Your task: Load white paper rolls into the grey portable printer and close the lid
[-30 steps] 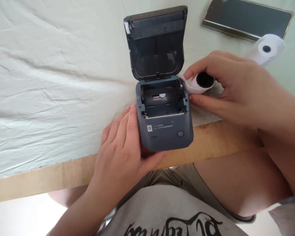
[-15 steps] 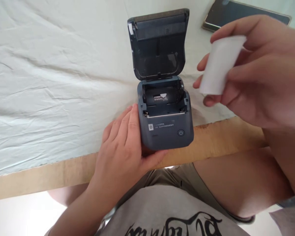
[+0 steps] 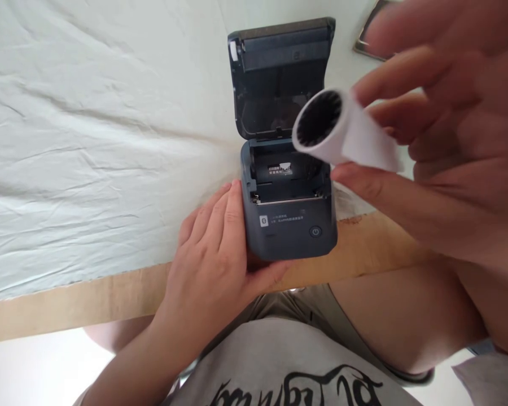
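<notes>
A dark blue label printer [image 3: 290, 237] stands at the table's front edge with its lid [image 3: 281, 79] raised and its paper bay [image 3: 275, 169] exposed. My left hand [image 3: 214, 237] grips the printer's left side, fingers along the flank and thumb under the front. Pinched between the thumb and fingers of my right hand [image 3: 432, 141] is a white paper roll [image 3: 366, 135]. Its black ribbed core faces left. The roll is tilted above the bay's right end and hides part of the lid and the bay. My right hand is partly blurred.
Behind my right hand, a phone [image 3: 370, 34] lies mostly covered at the top right. A pale wrinkled cloth [image 3: 110, 141] covers the table, leaving a bare wooden edge strip [image 3: 88, 299] along the front. My lap is just below that edge.
My right hand has brought the roll leftward over the printer and turned it so its core end shows. The printer has shifted slightly right, with my left hand still on it.
</notes>
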Demonstrator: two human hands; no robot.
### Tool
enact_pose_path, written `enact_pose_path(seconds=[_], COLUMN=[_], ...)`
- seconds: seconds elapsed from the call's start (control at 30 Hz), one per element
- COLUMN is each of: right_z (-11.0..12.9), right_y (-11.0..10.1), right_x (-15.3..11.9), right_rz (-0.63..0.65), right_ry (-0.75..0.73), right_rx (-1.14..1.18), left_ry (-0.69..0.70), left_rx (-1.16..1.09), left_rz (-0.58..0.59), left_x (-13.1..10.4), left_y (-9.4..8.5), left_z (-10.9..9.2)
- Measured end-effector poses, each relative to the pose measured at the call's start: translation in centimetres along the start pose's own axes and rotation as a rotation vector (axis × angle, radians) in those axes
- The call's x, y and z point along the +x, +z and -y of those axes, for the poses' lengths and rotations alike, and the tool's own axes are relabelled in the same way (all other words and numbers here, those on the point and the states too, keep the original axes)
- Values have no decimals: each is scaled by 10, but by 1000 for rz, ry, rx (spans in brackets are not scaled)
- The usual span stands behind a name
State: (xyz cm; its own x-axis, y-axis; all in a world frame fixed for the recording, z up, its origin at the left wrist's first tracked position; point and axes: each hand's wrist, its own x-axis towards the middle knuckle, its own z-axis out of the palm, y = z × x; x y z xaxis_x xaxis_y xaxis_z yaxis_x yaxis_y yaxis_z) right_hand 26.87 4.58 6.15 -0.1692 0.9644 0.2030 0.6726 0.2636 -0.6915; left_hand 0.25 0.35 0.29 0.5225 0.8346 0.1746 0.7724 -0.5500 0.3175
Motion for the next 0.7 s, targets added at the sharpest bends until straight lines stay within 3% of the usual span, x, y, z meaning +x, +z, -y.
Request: enact_pose_path(seconds=[0.13,0.3,0.57,0.7], right_z=[12,2,-1,-2], right_y=[10,21,18,13], right_x=[19,28,18,12], right_rz=[59,113,132,253], right_ry=[-76,-200,-352,-434], right_rx=[-225,-333,-136,-64], left_ry=[3,17,3,9], left_rx=[10,20,6,-48], left_rz=[-7,-28,-52,-93], left_x=[1,0,-2,-4], left_y=[0,1,3,5], left_z=[0,0,-1,0])
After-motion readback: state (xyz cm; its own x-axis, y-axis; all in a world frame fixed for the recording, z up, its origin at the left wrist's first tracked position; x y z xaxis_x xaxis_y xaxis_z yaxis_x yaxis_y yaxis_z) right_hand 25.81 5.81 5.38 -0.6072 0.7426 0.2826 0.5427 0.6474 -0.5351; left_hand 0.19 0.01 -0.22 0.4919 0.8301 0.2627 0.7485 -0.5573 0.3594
